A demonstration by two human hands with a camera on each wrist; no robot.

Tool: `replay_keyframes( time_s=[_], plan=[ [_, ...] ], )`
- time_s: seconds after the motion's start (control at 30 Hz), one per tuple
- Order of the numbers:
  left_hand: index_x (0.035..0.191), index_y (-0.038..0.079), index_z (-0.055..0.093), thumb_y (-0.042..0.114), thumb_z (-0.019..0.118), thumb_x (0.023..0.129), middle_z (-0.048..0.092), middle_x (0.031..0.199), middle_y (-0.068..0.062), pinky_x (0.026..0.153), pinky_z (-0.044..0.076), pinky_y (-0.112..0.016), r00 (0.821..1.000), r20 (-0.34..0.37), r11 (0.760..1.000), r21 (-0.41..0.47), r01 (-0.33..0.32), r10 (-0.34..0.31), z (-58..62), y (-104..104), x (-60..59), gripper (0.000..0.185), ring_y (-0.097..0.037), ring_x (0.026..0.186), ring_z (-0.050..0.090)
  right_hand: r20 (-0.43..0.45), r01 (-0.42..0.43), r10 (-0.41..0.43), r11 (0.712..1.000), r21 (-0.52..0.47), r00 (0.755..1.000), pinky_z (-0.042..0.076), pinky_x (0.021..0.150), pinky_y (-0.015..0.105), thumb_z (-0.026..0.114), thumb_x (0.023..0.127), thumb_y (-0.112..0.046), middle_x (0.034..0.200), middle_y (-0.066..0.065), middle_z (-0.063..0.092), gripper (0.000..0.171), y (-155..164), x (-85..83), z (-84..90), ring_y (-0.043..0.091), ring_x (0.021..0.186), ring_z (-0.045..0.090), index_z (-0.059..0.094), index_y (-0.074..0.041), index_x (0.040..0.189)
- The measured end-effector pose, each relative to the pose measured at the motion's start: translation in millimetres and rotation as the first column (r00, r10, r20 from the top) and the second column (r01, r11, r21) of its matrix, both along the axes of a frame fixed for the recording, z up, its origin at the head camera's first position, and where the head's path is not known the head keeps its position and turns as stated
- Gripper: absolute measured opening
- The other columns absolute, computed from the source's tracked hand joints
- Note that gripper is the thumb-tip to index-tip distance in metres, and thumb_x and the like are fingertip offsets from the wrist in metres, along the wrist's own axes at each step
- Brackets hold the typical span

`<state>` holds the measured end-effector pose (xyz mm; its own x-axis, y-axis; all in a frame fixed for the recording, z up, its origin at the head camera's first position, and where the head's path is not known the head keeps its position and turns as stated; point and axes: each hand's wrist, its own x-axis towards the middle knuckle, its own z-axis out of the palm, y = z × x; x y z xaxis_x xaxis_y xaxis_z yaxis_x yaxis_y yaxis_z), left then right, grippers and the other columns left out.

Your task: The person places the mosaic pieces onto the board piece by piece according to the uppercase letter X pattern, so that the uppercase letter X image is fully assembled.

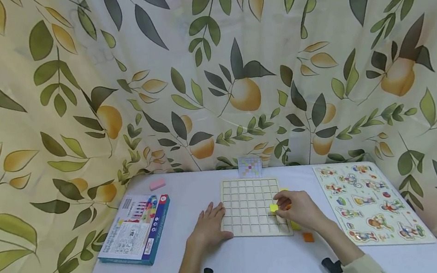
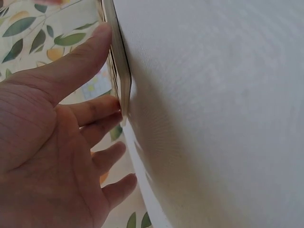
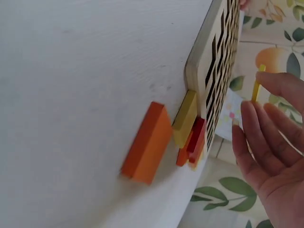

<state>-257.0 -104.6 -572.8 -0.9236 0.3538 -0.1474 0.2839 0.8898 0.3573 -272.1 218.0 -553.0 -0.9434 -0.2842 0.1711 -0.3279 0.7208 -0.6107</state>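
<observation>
While half hidden by fingertips, yellow tile over grid board.

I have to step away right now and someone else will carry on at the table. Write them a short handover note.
Left hand: open, fingers flat against the left edge of the grid board, steadying it.
Right hand: pinches a yellow tile over the board's right side.
Loose tiles lie by the board's right edge, an orange tile nearest the person.
A small pattern card stands behind the board.
Done: the board's visible squares look empty, so nothing seems placed yet.
Left: seat the yellow tile, then probably fill the board from the loose tiles, perhaps after the card.
</observation>
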Motion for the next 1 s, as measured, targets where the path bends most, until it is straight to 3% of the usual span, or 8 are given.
replay_keyframes(
  time_s=[0.27,0.6,0.83,1.0],
  plan=[
    [0.157,0.007,0.045,0.048,0.079,0.090,0.033,0.170,-0.008,0.127,0.022,-0.058,1.000,0.007,1.000,0.003,0.003,-0.003,0.1,-1.0,-0.5,0.086,-0.033,0.159,0.019,0.017,0.034,-0.034,0.999,0.002,0.999,0.059,0.078,0.032,0.090,0.081,-0.016,0.090,-0.006,0.072,0.041,-21.9,-27.0,1.5,0.008,0.081,0.068,0.074,-0.007,0.118],
    [0.158,0.006,0.044,0.047,0.080,0.089,0.032,0.170,-0.008,0.127,0.021,-0.057,1.000,0.013,1.000,0.014,-0.006,0.006,1.4,-0.3,-0.1,0.088,-0.032,0.160,0.019,0.008,0.015,-0.015,1.000,0.005,1.000,0.062,0.077,0.036,0.092,0.079,-0.014,0.090,-0.002,0.074,0.053,-51.4,-53.7,5.5,0.010,0.079,0.070,0.070,-0.002,0.125],
    [0.159,0.007,0.043,0.049,0.078,0.091,0.031,0.170,-0.007,0.127,0.021,-0.056,1.000,0.025,1.000,0.011,-0.002,0.001,2.1,-1.1,-1.8,0.087,-0.031,0.160,0.018,0.003,-0.017,0.017,1.000,-0.018,1.000,0.062,0.077,0.041,0.091,0.079,-0.013,0.089,0.002,0.075,0.052,-68.9,-73.9,0.2,0.015,0.078,0.073,0.069,0.001,0.125],
    [0.159,0.007,0.043,0.050,0.078,0.090,0.032,0.170,-0.007,0.127,0.022,-0.056,0.999,0.038,1.000,0.010,-0.002,0.002,2.3,-0.3,-2.6,0.089,-0.030,0.160,0.019,0.037,-0.013,0.012,0.999,0.031,0.999,0.062,0.077,0.038,0.091,0.081,-0.017,0.091,0.000,0.074,0.051,-80.1,-84.9,-10.6,0.013,0.080,0.071,0.070,-0.002,0.125]
  ],
)
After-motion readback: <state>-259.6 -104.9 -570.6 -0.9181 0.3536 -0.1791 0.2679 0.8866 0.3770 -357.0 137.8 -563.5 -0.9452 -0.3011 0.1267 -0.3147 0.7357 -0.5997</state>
